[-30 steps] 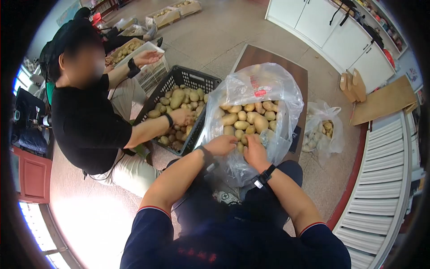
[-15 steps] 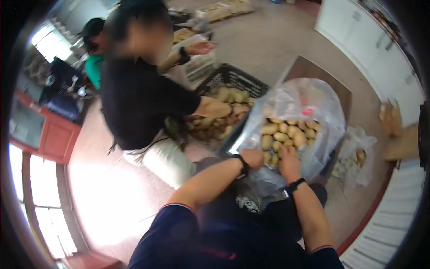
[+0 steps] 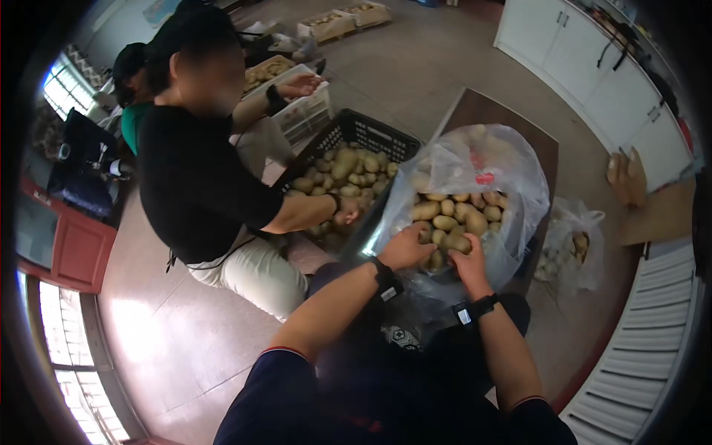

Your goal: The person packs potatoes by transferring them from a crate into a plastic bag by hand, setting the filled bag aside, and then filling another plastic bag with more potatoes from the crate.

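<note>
A clear plastic bag (image 3: pixel 519 165) of potatoes (image 3: pixel 472 216) lies open in front of me. My right hand (image 3: pixel 469 262) is closed at the bag's near side, with thumb and fingers round a potato (image 3: pixel 457 243). At the left of the opening, my left hand (image 3: pixel 405 249) curls its fingers over another potato (image 3: pixel 425 235), partly hidden by them. More potatoes lie under and between both hands.
A co-worker (image 3: pixel 200 170) sits at my left, one hand over a black crate (image 3: pixel 382 133) of potatoes. Behind it stands a white crate (image 3: pixel 308 111). Another plastic bag (image 3: pixel 582 259) lies on the floor at right, near white cabinets (image 3: pixel 552 37).
My left hand has moved in to the potatoes, and my right hand now grips one. The co-worker's hand has drawn back toward the crate's near side. The view has shifted slightly.
</note>
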